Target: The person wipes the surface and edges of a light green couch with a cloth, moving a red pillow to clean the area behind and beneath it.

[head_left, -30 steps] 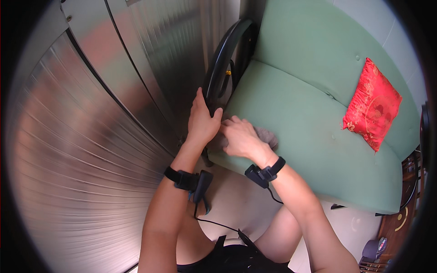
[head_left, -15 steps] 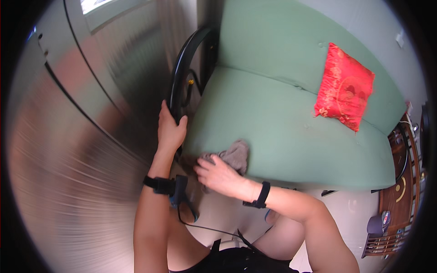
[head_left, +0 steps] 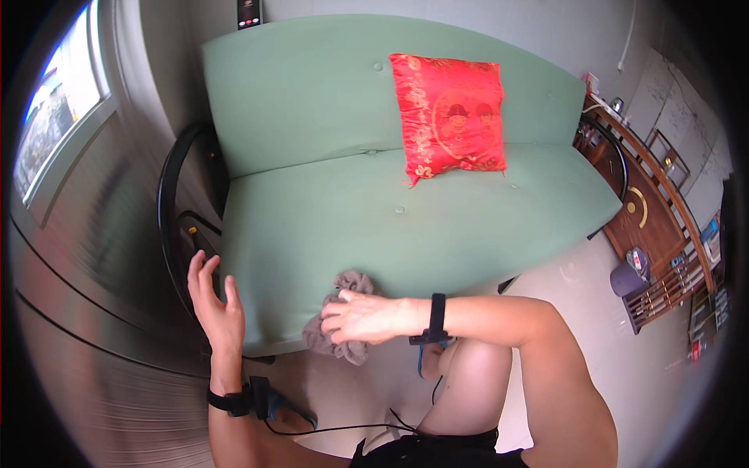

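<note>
My right hand holds a crumpled grey-brown cloth against the front edge of the green sofa, near its left end. Part of the cloth hangs below the seat edge. At the sofa's left side, my left hand is raised with fingers apart and nothing in it. It is beside the curved black armrest; whether it touches the armrest is hard to tell. A shiny red cushion with printed figures leans on the backrest.
A shiny metallic surface stands close on the left, below a window. A phone is above the backrest. On the right are a wooden rack and a purple-grey bin. A thin cable runs from my left wrist.
My left hand has come off the armrest and opened. My right hand still has the cloth, now at the seat's front edge. The view has turned right, showing more of the rack.
</note>
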Motion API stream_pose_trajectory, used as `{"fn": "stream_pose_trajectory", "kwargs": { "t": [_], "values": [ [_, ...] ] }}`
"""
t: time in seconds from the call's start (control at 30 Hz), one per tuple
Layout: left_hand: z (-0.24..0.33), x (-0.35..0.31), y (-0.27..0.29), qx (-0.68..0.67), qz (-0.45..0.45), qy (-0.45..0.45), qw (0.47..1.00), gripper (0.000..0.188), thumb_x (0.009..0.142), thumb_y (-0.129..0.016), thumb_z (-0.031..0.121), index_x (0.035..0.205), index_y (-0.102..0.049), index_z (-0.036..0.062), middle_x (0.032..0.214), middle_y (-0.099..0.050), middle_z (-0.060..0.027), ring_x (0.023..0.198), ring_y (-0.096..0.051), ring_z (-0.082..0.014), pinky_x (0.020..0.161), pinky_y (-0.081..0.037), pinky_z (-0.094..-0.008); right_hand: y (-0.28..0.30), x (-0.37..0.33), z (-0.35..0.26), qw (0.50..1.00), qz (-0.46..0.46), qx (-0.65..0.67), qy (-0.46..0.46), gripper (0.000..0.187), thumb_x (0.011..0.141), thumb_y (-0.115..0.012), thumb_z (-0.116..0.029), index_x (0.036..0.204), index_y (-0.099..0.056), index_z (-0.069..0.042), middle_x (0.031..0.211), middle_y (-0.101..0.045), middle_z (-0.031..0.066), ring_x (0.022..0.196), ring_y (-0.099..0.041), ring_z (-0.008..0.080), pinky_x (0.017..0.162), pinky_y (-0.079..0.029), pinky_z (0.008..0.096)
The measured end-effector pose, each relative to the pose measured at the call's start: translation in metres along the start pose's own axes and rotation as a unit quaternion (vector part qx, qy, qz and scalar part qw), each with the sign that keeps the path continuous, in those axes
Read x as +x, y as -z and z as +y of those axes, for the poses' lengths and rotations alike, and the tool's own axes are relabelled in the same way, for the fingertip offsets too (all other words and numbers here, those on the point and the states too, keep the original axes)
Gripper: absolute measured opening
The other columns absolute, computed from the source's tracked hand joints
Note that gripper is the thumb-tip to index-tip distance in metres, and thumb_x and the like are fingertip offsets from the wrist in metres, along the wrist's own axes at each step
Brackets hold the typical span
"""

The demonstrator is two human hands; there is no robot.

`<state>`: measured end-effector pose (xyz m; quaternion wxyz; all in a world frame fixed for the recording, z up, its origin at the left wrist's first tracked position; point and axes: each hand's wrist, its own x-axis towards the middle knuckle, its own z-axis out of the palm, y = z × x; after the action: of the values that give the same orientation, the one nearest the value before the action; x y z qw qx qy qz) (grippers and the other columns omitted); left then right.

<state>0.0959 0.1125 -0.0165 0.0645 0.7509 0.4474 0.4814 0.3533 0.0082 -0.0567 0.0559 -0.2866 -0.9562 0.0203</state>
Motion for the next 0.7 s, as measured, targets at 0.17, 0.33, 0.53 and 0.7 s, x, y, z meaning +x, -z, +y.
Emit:
{"fn": "stream_pose_trajectory", "kwargs": {
  "t": [0.17,0.33,0.53,0.7],
  "values": [
    [-0.018,-0.024,-0.038,0.003,-0.095,0.015,0.995,0.03,0.088,-0.063,0.007,0.118,-0.059,0.0033,0.14,-0.048,-0.0146,0.127,-0.047,-0.0362,0.101,-0.043,-0.042,0.023,-0.074,0.029,0.979,-0.054,0.082,-0.176,0.034,0.07,-0.073,-0.016,0.104,-0.067,-0.017,0.115,-0.059,-0.0029,0.117,-0.05,0.0199,0.089,-0.042,0.0437],
    [-0.035,-0.047,-0.072,0.059,-0.17,0.059,0.982,0.041,0.087,-0.065,0.01,0.125,-0.052,0.0021,0.14,-0.046,-0.0164,0.127,-0.046,-0.0372,0.103,-0.041,-0.0439,0.035,-0.174,0.082,0.922,-0.059,0.121,-0.363,0.043,0.071,-0.075,-0.017,0.113,-0.066,-0.015,0.121,-0.061,0.0037,0.118,-0.051,0.0287,0.097,-0.046,0.0413],
    [-0.038,-0.063,-0.093,0.151,-0.139,-0.004,0.979,0.047,0.089,-0.062,0.014,0.132,-0.047,0.0005,0.142,-0.045,-0.016,0.134,-0.038,-0.0352,0.113,-0.029,-0.0493,0.032,-0.287,0.11,0.771,-0.027,0.031,-0.635,0.057,0.073,-0.076,-0.014,0.128,-0.06,-0.017,0.13,-0.056,0.0048,0.124,-0.049,0.0301,0.105,-0.043,0.0402],
    [-0.037,-0.063,-0.091,0.193,-0.135,-0.007,0.972,0.045,0.09,-0.06,0.016,0.131,-0.049,0.0024,0.142,-0.046,-0.0141,0.134,-0.039,-0.0328,0.114,-0.028,-0.0467,0.031,-0.348,0.105,0.64,0.032,-0.023,-0.767,0.067,0.073,-0.076,-0.022,0.135,-0.054,-0.012,0.135,-0.054,0.0083,0.133,-0.044,0.0317,0.11,-0.04,0.0384]
  ]
}}
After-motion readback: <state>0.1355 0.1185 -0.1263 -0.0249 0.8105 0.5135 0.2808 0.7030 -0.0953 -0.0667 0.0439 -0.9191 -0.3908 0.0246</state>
